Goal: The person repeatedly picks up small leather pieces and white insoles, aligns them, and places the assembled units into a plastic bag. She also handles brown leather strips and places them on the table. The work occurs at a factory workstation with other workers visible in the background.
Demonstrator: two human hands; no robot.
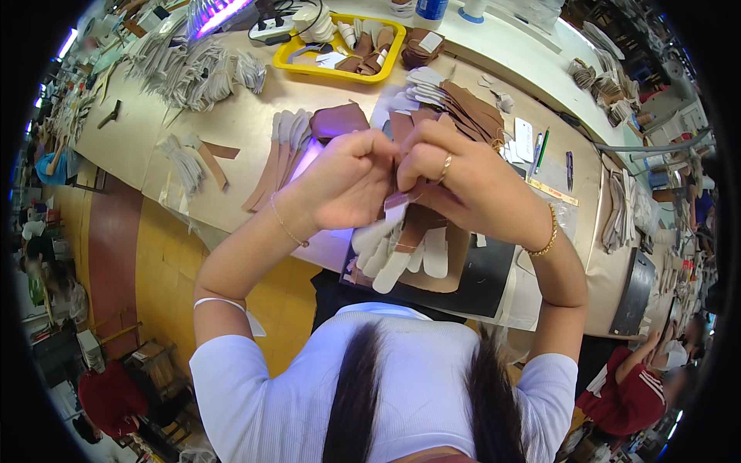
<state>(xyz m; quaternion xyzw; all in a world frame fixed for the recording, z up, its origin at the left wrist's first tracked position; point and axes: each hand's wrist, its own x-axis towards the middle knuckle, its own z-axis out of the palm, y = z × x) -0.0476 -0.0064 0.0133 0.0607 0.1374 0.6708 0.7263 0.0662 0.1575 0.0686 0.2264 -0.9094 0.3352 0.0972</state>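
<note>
My left hand (356, 182) and my right hand (461, 184) meet over the table's near edge, fingers curled and pinched together. Between them is a bundle of brown strips with white rounded ends (415, 235), its ends fanning down toward me. A thin thread seems to cross the bundle. The fingertips partly hide one another, so their exact grip is unclear. Under the bundle lie a tan sheet (454, 272) and a black board (494, 279). Just beyond my hands are a purple-lit brown pouch-like piece (340, 121) and a stack of brown strips (472, 110).
Fanned strips (279, 150) lie left of my hands, with a small loose pile (184, 163) farther left. A yellow tray (340, 72) of pieces stands at the back, near a large heap of strips (199, 76). Pens (543, 150) and a ruler (554, 191) lie right.
</note>
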